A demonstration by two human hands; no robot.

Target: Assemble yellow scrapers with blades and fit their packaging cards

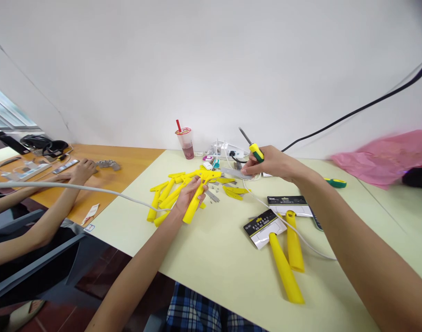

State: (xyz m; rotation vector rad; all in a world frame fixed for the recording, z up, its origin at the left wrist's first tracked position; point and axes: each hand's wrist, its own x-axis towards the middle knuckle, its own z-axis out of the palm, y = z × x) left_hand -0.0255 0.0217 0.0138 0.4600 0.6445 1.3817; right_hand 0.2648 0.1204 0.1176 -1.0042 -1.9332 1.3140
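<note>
My left hand is wrapped round a yellow T-shaped scraper handle, its head pointing up and to the right. My right hand grips a yellow-and-green screwdriver, shaft tilted up and left. Its fingertips also pinch a flat grey metal blade, close to the scraper head. Left of my left hand lies a pile of similar yellow handles. Loose yellow head pieces, a metal strip and small screws lie beyond it.
A cup with a red straw stands by the wall, near a power strip. Two carded yellow scrapers lie front right. A white cable crosses the table. Another person's hands rest on the orange table at left.
</note>
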